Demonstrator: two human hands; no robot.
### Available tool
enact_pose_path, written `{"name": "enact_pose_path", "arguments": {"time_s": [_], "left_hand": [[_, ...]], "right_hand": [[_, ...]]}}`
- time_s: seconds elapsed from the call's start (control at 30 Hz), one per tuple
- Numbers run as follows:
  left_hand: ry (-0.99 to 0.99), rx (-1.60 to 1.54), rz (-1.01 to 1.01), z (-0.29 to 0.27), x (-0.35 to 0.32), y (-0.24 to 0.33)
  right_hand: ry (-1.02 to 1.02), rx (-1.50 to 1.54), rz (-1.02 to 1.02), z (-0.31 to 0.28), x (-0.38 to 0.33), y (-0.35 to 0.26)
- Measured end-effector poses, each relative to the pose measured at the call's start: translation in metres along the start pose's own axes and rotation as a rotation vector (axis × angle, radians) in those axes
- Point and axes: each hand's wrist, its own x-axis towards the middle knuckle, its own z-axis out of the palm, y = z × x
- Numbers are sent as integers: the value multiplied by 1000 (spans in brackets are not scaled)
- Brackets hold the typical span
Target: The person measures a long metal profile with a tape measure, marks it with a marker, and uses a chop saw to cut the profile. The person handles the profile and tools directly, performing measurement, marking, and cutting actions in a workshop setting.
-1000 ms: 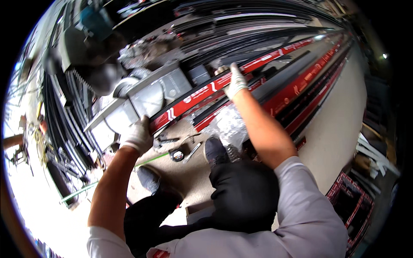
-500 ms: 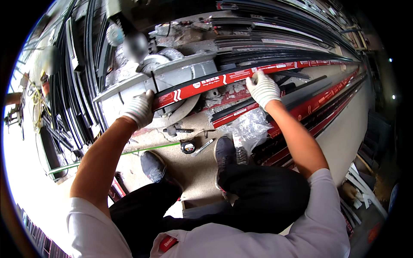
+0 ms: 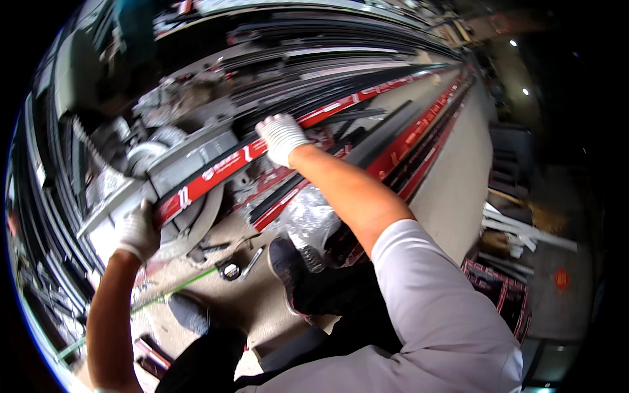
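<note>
A long metal profile (image 3: 229, 163), covered in red printed film with a black edge, lies across the bed of a miter saw (image 3: 200, 219) and runs far off to the upper right. My left hand (image 3: 139, 232), in a white knit glove, is closed at the profile's near left end, its thumb on top. Farther along, my gloved right hand (image 3: 283, 139) is wrapped over the upper edge of the profile, fingers on the far side. The saw's light metal fence (image 3: 157, 175) stands behind the profile. Motion blurs the saw head (image 3: 82, 85) at upper left.
More red-filmed profiles (image 3: 403, 154) lie to the right, beside crumpled clear plastic (image 3: 306, 219). Dark profiles (image 3: 42, 196) are stacked on the left. A tape measure (image 3: 229, 270) and a marker pen (image 3: 251, 263) lie on the floor near my shoes (image 3: 286, 262).
My view has swung to the right, so the saw, profile and floor items sit farther left in the picture. Both hands stay on the profile.
</note>
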Motion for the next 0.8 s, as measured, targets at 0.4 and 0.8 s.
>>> {"name": "enact_pose_path", "arguments": {"time_s": [0.4,0.8], "left_hand": [[272,95,107,3,0,-10],[86,21,-38,0,-4,7]], "right_hand": [[85,-17,-51,-14,2,14],[4,-32,-47,-7,-3,12]]}}
